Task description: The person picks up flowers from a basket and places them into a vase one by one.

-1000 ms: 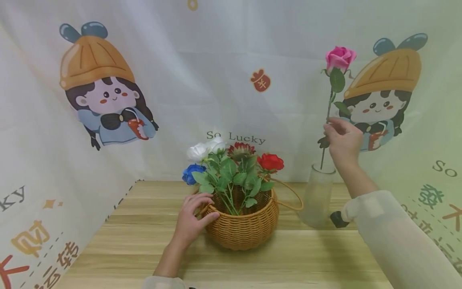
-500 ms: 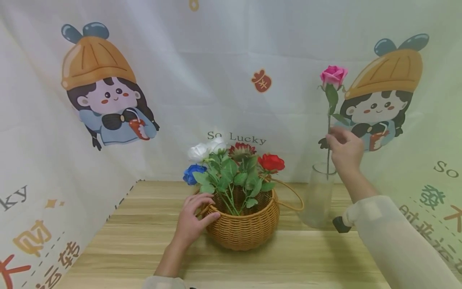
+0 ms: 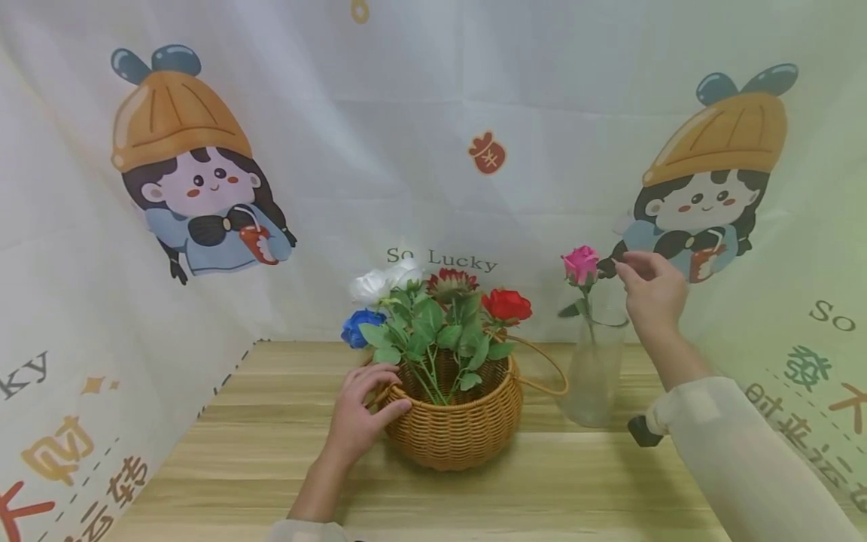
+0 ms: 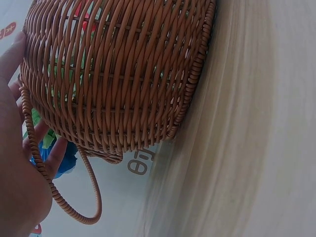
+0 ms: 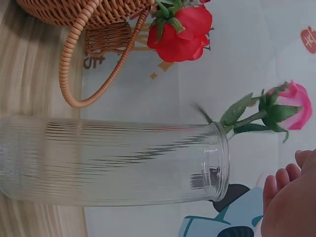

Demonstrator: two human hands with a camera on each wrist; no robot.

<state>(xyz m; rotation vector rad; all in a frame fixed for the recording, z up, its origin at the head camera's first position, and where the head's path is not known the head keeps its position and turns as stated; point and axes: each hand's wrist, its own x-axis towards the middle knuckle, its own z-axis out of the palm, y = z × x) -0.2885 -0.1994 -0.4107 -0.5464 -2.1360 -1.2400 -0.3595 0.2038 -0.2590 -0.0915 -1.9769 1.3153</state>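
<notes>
A pink rose (image 3: pixel 581 265) stands in a clear ribbed glass vase (image 3: pixel 593 388), leaning left with its bloom above the rim. Just right of the bloom is my right hand (image 3: pixel 653 293), apart from the flower, with nothing in its fingers. In the right wrist view the stem slants through the vase (image 5: pixel 123 163). My left hand (image 3: pixel 357 414) grips the left rim of a brown wicker basket (image 3: pixel 454 440), thumb on the outside. From the left wrist, its fingers show behind the basket's handle (image 4: pixel 94 182). The basket holds green-leaved flowers: white (image 3: pixel 374 287), blue (image 3: pixel 363 328), dark red (image 3: pixel 452 281) and red (image 3: pixel 508 304).
Basket and vase stand on a wood-grain table (image 3: pixel 271 452). Behind it hangs a white printed cloth (image 3: pixel 379 150) with cartoon figures and lettering. The basket's right handle (image 3: pixel 552 365) reaches out close to the vase.
The pink rose has gone down into the vase and tipped left. My right hand has let go of its stem. My left hand stays on the basket.
</notes>
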